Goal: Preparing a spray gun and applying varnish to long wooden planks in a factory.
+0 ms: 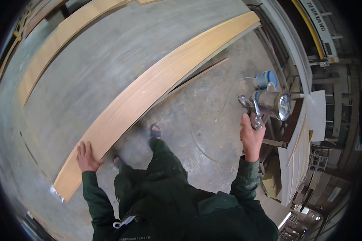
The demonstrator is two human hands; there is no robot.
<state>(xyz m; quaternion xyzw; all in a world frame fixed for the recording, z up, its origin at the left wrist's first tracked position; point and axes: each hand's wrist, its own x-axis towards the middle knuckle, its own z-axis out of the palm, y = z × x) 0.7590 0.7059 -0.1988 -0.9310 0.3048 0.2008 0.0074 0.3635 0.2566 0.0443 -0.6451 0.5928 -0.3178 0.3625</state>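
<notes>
A long light-brown wooden board (142,94) stretches from the lower left to the upper right in front of me. Flat on its near end rests my left hand (87,157), fingers spread and touching the wood. My right hand (252,137) is wrapped round the handle of a metal spray gun (253,109), held up to the right, away from the board. The gun's silver cup (271,103) points toward the right. Whether a finger presses the trigger, I cannot make out.
A blue bucket (265,79) stands on the concrete floor (185,116) beyond the spray gun. A thin hose (203,150) curves over the floor. Another wooden board (54,52) lies at the far left. Along the right runs a bench frame with a white panel (317,114).
</notes>
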